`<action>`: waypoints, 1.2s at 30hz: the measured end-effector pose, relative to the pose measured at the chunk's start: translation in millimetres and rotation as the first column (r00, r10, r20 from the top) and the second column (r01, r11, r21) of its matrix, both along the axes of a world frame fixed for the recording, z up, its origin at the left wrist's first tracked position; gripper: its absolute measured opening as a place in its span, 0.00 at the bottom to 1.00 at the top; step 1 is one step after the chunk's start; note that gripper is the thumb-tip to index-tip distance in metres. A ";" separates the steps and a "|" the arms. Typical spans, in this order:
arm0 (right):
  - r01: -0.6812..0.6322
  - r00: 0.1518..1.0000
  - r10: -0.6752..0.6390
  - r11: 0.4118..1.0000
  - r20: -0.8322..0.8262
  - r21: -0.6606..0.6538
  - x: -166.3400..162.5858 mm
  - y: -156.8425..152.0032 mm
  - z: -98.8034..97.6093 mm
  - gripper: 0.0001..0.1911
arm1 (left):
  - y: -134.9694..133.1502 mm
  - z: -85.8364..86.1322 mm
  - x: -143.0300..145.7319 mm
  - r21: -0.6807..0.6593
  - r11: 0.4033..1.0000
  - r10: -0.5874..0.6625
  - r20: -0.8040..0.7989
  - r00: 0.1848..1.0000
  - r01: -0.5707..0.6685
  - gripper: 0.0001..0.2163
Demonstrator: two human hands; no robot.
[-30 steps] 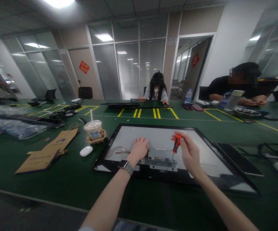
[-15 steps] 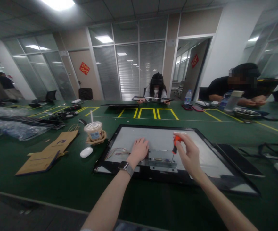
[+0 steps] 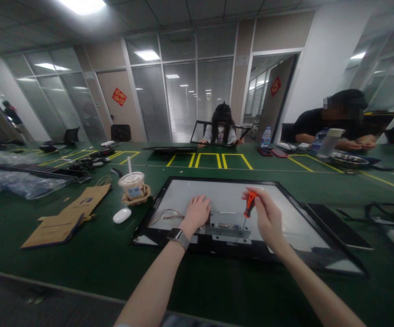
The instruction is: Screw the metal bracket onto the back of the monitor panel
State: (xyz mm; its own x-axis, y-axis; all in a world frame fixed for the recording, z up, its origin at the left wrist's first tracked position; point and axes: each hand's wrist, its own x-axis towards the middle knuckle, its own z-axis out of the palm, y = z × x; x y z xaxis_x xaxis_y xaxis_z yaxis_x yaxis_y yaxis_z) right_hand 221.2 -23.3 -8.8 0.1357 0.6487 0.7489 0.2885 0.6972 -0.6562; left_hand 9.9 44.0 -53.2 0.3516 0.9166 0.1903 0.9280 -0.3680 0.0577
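Note:
A flat display panel (image 3: 285, 200) in a black frame lies face down on the green table (image 3: 81, 263) in front of me. A small metal circuit board (image 3: 229, 225) sits near its front edge, with thin coloured wires (image 3: 164, 213) leading left. My left hand (image 3: 197, 212), a watch on its wrist, rests with curled fingers on the panel beside the board. My right hand (image 3: 268, 218) pinches an orange-handled screwdriver (image 3: 249, 208), held upright with its tip on the board.
A lidded drink cup (image 3: 133, 184), a white mouse (image 3: 122, 215) and brown paper bags (image 3: 67, 213) lie to the left. A dark panel (image 3: 340, 225) and cables lie to the right. A person opposite lifts a black frame (image 3: 217, 132); another person sits at the far right.
My right hand has shifted its fingers on the screwdriver handle while the tip stays on the board. The person opposite has raised a black frame from the table to upright.

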 end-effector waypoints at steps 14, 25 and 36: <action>0.104 0.987 -0.110 0.993 0.121 0.056 2.6 -1.1 5.5 0.12 | 5.0 -6.1 -1.5 0.022 1.000 -0.006 -0.007 1.000 0.006 0.19; 0.116 0.973 -0.142 0.982 0.180 0.151 -2.5 -3.8 13.2 0.09 | 2.1 -1.3 -0.6 -0.006 1.000 0.007 -0.007 1.000 -0.007 0.19; 0.000 0.994 -0.001 1.000 0.111 0.013 -2.4 -1.6 2.9 0.14 | 2.2 -1.5 -0.6 0.001 1.000 0.001 -0.006 1.000 -0.001 0.19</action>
